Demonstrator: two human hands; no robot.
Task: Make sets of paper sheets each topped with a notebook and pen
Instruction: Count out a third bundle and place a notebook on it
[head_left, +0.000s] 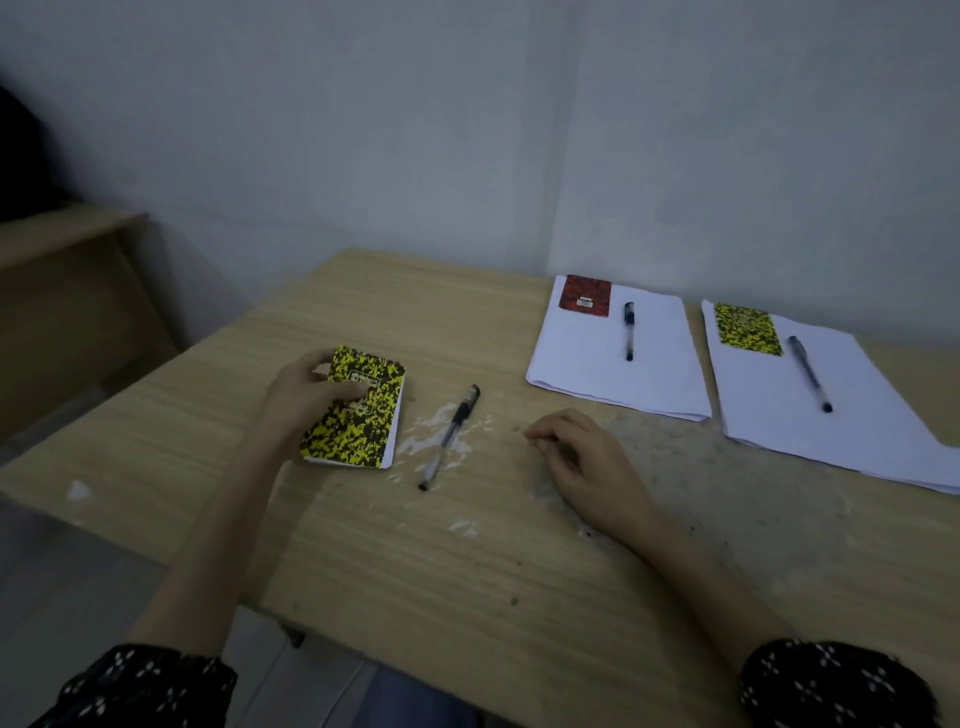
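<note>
Notebook (353, 408) and pen (451, 436) lay loose on the bench (467, 571), no sheets under them.
Left hand (306, 395) gripped the notebook, presumably for transfer; right hand (582, 462) rested loosely curled, grip empty, beside two finished sets (618, 374).

Bare table (395, 561) near edge; loose pen (450, 435) mid-table; paper stacks (618, 364) fill far right; wall (363, 130) behind.

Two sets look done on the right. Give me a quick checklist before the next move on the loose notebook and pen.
1. Left hand holds loose notebook: ok.
2. Right hand free: ok, holds nothing.
3. Loose pen reachable between the hands: ok.
4. Paper under loose notebook: not ok, it lies on bare table.
5. Spare sheets for a third set: cannot tell, none in view.
6. Red set and yellow set complete: ok.
</note>
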